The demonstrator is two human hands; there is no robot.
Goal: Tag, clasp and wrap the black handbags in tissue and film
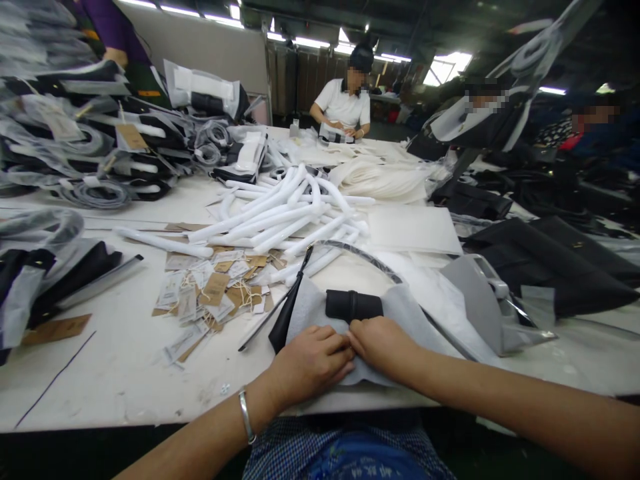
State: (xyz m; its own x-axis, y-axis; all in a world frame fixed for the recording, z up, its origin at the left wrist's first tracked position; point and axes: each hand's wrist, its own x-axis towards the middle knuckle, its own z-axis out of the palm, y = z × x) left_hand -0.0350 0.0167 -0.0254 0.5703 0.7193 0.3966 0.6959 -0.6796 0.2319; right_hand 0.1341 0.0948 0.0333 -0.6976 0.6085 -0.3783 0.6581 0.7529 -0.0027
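At the table's near edge lies a black bag (pixel 286 320), partly covered by a soft light-grey sheet (pixel 310 303). A black flap piece with a narrow band (pixel 354 305) shows on top of the sheet. My left hand (pixel 315 360), fingers bent and held together, presses on the sheet's near part. Meeting it from the right, my right hand (pixel 383 343) is closed with its fingertips pinching the sheet just below the black piece. A wrapped strap (pixel 363 252) arches behind the bag. The fingertips of both hands are partly hidden.
Paper tags with strings (pixel 215 290) lie left of the bag. White foam tubes (pixel 300 217) are heaped behind. Wrapped bags (pixel 75 147) are stacked at left; black bags (pixel 560 267) lie at right beside a tape dispenser (pixel 487 280). A person (pixel 345 103) works across the table.
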